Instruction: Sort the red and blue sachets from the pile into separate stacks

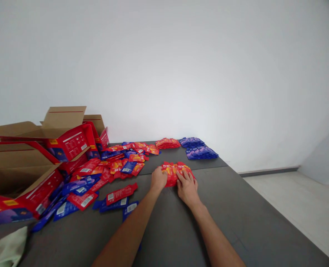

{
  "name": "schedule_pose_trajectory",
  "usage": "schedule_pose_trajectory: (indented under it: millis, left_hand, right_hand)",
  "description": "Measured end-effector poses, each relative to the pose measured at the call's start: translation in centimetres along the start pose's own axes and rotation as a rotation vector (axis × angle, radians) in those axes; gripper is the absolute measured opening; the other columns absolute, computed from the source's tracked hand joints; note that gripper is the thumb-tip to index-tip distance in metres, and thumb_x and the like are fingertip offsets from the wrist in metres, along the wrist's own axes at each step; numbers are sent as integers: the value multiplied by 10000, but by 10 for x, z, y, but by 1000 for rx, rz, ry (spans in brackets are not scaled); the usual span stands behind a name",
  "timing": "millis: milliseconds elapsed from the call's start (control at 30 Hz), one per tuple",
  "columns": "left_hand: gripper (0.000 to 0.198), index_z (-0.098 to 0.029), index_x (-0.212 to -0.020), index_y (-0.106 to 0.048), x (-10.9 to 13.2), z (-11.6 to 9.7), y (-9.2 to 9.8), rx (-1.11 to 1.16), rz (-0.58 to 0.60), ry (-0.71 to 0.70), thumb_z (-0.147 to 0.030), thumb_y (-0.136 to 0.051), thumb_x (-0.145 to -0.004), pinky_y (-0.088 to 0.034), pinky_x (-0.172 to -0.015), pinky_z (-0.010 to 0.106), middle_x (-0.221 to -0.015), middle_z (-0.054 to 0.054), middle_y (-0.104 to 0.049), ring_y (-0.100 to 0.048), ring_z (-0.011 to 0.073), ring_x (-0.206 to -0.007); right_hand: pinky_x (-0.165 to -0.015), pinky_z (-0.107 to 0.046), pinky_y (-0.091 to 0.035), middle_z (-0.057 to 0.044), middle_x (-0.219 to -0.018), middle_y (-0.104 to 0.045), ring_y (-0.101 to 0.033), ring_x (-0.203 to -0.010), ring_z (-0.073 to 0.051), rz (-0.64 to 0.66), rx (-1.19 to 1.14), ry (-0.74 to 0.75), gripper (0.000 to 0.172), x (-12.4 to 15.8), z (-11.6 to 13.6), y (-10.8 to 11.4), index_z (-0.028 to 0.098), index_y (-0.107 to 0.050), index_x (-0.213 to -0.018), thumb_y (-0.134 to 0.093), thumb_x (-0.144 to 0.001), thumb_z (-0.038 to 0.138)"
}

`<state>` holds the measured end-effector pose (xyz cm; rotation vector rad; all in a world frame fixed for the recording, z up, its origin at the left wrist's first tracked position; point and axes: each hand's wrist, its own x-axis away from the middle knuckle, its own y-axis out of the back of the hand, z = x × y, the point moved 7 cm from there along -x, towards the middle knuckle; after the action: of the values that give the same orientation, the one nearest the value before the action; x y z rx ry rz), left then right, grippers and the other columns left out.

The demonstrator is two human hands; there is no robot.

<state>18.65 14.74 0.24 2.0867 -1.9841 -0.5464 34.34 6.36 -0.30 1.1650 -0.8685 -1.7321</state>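
A row of overlapping red pouches (170,177) with orange pictures lies on the dark table in front of me. At its left edge my left hand (158,179) is closed, with the fingertips curled against the pouches and partly hidden. My right hand (188,188) rests on the right part of the row, its fingers spread over the top pouches. Behind it sit a stack of red pouches (168,143) and two stacks of blue-purple pouches, one farther back (191,142) and one nearer (202,152).
A loose heap of red and blue pouches (106,174) spreads to the left. Beyond it stand open red cardboard boxes (72,142). A red pouch (122,194) lies across blue ones near my left forearm. A pale cloth (7,249) is at lower left. The table edge (281,218) runs along the right.
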Motion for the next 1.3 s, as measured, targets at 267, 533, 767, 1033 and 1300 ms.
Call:
schedule_pose_trajectory:
  millis: [267, 533, 767, 1033, 1300]
  left_hand:
    - [374, -169, -1142, -689, 18, -12, 0, -528, -1, -118, -317, -487, -864, -350, -1036, 405, -1238, 156, -631, -518, 287, -1190]
    - [656, -233, -1452, -426, 39, -6, -21, -511, 243, -280, -453, -527, -842, -177, -1171, 449, -1563, 72, -325, -220, 299, -1450]
    - [629, -231, -1467, -398, 44, -7, -23, -563, 243, -289, -446, -459, -880, -152, -1178, 476, -1574, 66, -301, -194, 309, -1457]
    - [630, -233, -1469, -387, 50, -8, 1, -567, 215, -299, -456, -451, -884, -161, -1163, 504, -1572, 91, -302, -178, 321, -1461]
    - [490, -187, -1332, -520, 61, 10, 70, -720, 48, -236, -279, -494, -851, -198, -1138, 492, -1491, 140, -416, -268, 309, -1416]
  right_hand:
    - [-1078, -509, -265, -71, -1487, -427, -291, -1399, -306, -7, -15, -5, 472, 0, 0, 3, 311, -532, -1360, -425, -905, 241]
    - [-1108, -439, -251, -106, -1498, -411, -293, -1409, -264, -24, -50, -46, 675, -3, -11, -2, 180, -451, -1421, -462, -749, 121]
    - [-1098, -471, -231, -88, -1489, -425, -308, -1400, -249, -5, -70, -46, 738, -4, -17, -11, 228, -489, -1383, -464, -661, 74]
    - [-1092, -458, -239, -62, -1456, -466, -253, -1397, -293, -185, -38, 36, 608, 2, 18, 12, 209, -552, -1330, -467, -736, 112]
    - [-1046, -447, -304, -57, -1394, -533, -366, -1298, -286, -116, -151, 240, 505, 24, 96, 9, 223, -633, -1228, -443, -780, 84]
